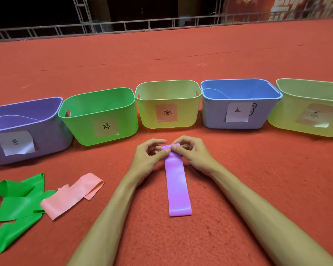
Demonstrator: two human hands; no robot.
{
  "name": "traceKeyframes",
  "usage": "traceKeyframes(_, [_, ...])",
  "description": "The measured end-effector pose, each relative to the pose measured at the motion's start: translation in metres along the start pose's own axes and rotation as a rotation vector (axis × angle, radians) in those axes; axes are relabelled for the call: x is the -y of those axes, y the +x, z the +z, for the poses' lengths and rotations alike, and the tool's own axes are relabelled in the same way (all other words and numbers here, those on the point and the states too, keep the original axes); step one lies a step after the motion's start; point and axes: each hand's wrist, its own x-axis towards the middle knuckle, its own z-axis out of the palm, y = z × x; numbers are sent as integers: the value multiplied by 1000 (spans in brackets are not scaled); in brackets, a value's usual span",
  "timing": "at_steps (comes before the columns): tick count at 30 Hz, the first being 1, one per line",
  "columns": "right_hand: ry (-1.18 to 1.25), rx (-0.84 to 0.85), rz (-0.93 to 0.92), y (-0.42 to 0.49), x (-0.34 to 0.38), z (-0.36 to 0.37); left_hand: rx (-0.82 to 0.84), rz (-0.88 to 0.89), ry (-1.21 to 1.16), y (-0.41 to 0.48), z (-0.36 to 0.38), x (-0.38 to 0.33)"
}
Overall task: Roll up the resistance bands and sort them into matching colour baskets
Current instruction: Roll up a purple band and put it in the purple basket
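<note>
Lying flat on the red carpet [238,179], the purple band [178,187] was pinched at its 12 o'clock end by the left hand [148,156] and right hand [192,152], fingers curled onto it, purple basket [52,135] parked off at 10 o'clock.

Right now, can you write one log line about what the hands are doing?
step: starting roll | left hand: pinches purple resistance band far end | right hand: pinches same end | purple basket: far left
</note>
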Motion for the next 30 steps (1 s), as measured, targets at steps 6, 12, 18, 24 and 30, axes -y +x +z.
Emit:
traceKeyframes(6, [-21,15,-32,-2,2,0,17,-13,4,-2,6,-1])
traceKeyframes(12, [11,-2,22,0,1,3,5,24,-21,-5,5,-5])
traceKeyframes(18, [28,-2,25,-2,-1,3,-29,31,-16,-2,0,-1])
traceKeyframes(24, [43,10,5,-2,-2,0,-45,11,-1,0,5,-1])
traceKeyframes(30, [38,5,0,-1,-2,-2,-19,17,-26,-4,5,-3])
